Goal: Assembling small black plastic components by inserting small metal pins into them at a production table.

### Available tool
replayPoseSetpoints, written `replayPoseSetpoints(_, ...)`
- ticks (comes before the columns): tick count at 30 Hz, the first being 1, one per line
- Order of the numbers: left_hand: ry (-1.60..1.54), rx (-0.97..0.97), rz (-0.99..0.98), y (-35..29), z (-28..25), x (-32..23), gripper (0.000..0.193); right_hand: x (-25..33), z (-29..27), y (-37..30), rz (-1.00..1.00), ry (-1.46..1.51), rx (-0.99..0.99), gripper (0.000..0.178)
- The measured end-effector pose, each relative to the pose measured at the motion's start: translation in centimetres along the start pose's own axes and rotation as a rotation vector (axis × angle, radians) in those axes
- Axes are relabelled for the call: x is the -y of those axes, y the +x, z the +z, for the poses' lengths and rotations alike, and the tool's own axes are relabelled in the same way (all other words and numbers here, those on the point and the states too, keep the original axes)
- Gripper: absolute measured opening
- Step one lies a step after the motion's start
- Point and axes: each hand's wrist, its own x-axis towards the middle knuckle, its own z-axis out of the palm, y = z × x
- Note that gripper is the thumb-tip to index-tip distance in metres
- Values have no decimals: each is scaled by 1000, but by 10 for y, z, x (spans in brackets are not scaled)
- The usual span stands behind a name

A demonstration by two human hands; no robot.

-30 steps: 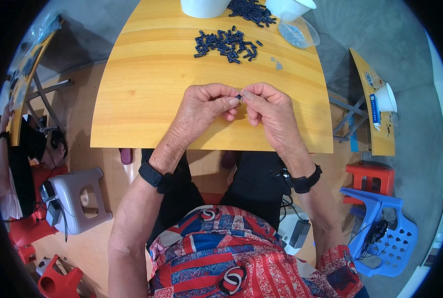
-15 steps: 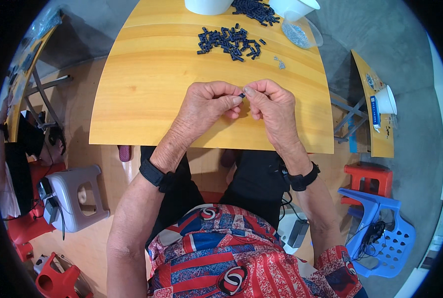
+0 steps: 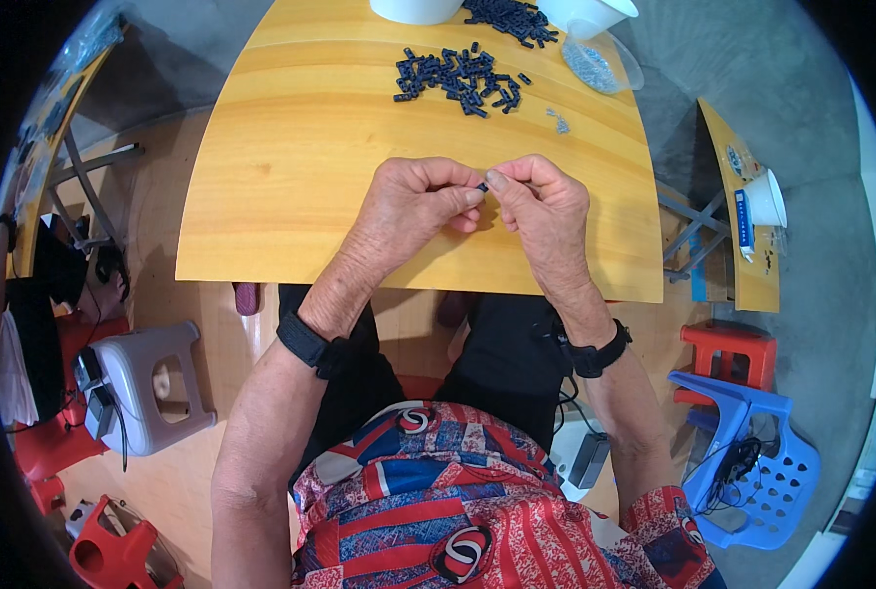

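Between the fingertips of my left hand (image 3: 418, 204) is a small black plastic piece (image 3: 482, 187), mostly covered by the fingers. My right hand (image 3: 544, 208) meets it from the other side, thumb and forefinger pinched at the piece's end. Whatever those right fingertips may hold is too small or hidden to make out. Both hands are just above the near half of the wooden table (image 3: 291, 196). Beyond them lies a loose pile of similar black pieces (image 3: 472, 71). A few tiny silvery metal parts (image 3: 561, 124) are scattered to its right.
At the far edge are a white tub (image 3: 413, 10), a second black pile (image 3: 512, 22), a white bowl (image 3: 595, 12) and a clear shallow container (image 3: 595, 69) of small silvery parts. Stools stand either side, including a grey one (image 3: 148, 393) and a blue one (image 3: 762, 481).
Both hands keep their pinch at the black piece, with only a very slight shift of the fingers. The whole view has moved a little.
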Motion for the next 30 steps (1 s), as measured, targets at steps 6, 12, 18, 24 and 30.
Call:
replayPoseSetpoints(6, 26, -8, 15, 0, 1, 1, 16, -2, 3, -3, -69, -104, -28, 6)
replayPoseSetpoints(12, 6, 6, 18, 0, -1, 1, 17, -1, 3, -3, -142, -164, -39, 5)
replayPoseSetpoints(18, -14, -11, -1, -1, 0, 0, 16, 3, 3, -8, -66, -67, -39, 5)
replayPoseSetpoints(24, -27, -16, -11, -1, 1, -1, 16, 3, 3, -8, -97, -80, -41, 7)
replayPoseSetpoints(30, -27, -8, -10, -1, -1, 0, 15, 1, 3, -6, -275, -265, -58, 5)
